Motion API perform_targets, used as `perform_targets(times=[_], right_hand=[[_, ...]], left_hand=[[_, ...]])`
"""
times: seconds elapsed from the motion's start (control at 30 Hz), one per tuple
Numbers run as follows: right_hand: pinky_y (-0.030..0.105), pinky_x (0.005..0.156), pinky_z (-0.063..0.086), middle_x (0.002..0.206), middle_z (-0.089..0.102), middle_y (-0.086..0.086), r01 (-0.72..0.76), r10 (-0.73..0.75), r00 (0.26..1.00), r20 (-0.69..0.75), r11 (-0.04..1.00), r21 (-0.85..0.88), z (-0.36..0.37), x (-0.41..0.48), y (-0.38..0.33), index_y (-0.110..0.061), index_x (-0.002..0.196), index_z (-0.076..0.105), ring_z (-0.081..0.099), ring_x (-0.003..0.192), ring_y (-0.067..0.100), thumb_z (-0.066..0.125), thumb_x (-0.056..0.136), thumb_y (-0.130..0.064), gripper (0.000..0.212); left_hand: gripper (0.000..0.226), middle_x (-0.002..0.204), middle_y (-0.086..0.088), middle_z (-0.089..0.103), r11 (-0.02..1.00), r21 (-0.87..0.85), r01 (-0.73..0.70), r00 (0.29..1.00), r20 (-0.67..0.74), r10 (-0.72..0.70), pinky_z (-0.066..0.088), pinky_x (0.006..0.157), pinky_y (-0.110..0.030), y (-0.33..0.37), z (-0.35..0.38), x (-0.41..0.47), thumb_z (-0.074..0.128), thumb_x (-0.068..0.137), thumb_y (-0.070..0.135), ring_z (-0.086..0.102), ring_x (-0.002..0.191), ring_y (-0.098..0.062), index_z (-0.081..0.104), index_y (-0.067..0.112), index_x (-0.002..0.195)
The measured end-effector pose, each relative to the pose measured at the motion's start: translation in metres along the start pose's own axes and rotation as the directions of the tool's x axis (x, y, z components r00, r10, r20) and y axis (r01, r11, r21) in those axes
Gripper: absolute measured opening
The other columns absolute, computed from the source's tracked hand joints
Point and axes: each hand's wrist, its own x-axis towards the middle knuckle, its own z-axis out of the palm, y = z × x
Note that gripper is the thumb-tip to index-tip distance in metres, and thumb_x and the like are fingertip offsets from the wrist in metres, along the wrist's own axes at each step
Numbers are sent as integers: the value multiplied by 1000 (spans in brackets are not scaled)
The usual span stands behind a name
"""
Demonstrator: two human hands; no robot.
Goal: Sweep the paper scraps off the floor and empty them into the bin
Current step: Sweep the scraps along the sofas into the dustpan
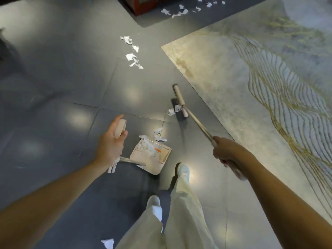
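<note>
My left hand (111,141) grips the top of the beige dustpan's upright handle (120,128). The dustpan (152,159) sits on the grey floor just ahead of my feet, with white paper scraps inside it. My right hand (227,151) grips the broom's metal pole (199,124). The broom head (179,100) rests on the floor beyond the pan, with a few scraps (173,110) against its bristles. More scraps (159,135) lie at the pan's lip. Another cluster of scraps (133,52) lies farther out, and several more (181,10) at the far top.
A pale rug with gold wavy lines (260,90) covers the floor to the right. A red-edged piece of furniture (142,5) stands at the top. One scrap (107,243) lies by my left foot. My legs in light trousers and white shoes (183,170) stand below the pan.
</note>
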Motion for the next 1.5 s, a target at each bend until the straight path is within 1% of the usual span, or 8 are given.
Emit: perform_targets(times=[0.13, 0.3, 0.6, 0.67, 0.77, 1.03, 1.23, 1.5], right_hand=[[23, 46, 38, 82, 54, 12, -22, 22, 999, -49, 1000, 15, -45, 71, -27, -4, 127, 46, 46, 61, 15, 44, 95, -5, 33], [24, 42, 36, 76, 50, 11, 0, -1, 1000, -6, 989, -145, -74, 148, -40, -2, 131, 44, 47, 57, 17, 43, 95, -3, 36], [21, 45, 46, 90, 62, 9, 147, -54, 950, 309, 947, -287, -55, 109, -25, -27, 139, 36, 56, 59, 13, 48, 92, -6, 53], [18, 42, 43, 85, 61, 7, 142, -32, 927, 373, 952, -271, -58, 92, -19, -33, 142, 33, 52, 56, 11, 51, 91, -5, 62], [17, 40, 40, 78, 56, 6, 183, -32, 902, 430, 931, -314, -55, 65, -16, -38, 142, 31, 47, 52, 10, 51, 90, -1, 67], [16, 40, 40, 77, 53, 4, 283, -100, 883, 459, 894, -348, 15, -19, 8, -44, 122, 41, 46, 56, 12, 57, 88, 0, 58], [16, 37, 38, 70, 52, 5, 389, -174, 860, 479, 833, -395, 88, -100, 61, -44, 141, 34, 44, 47, 13, 56, 86, -2, 73], [24, 48, 43, 75, 57, 10, 513, -207, 808, 551, 707, -487, 146, -179, 99, -43, 147, 23, 49, 57, 17, 52, 85, -5, 79]], left_hand=[[49, 84, -4, 64, 997, 54, 58, 998, 4, -58, 52, 58, -36, 11, 11, 21, 55, 96, 25, 50, 42, -5, 41, 67, 117], [51, 71, 20, 62, 992, 7, 129, 988, -87, -128, 45, 44, -15, 31, 31, 47, 58, 95, 24, 53, 44, -5, 45, 72, 109], [43, 89, 19, 61, 985, -17, 173, 979, -102, -174, 42, 52, -5, 52, 40, 51, 59, 95, 24, 56, 57, 1, 50, 49, 129], [44, 89, 19, 61, 985, -35, 172, 978, -113, -175, 44, 55, -7, 49, 38, 43, 60, 95, 25, 57, 58, 2, 49, 54, 126], [45, 86, 15, 61, 974, -93, 207, 956, -194, -221, 52, 63, -27, 32, 29, 17, 59, 94, 28, 53, 57, -7, 49, 66, 116], [44, 84, 1, 62, 927, -207, 314, 803, -463, -375, 50, 64, -37, -46, 8, -145, 58, 94, 28, 51, 53, -12, 47, 52, 130], [28, 65, 18, 56, 901, -264, 345, 705, -560, -434, 46, 48, -26, -69, -6, -313, 47, 86, 43, 46, 41, -6, 50, 58, 110], [37, 55, 3, 53, 840, -359, 407, 547, -641, -539, 49, 52, -29, -79, -12, -490, 52, 88, 39, 49, 42, -14, 47, 66, 112]])
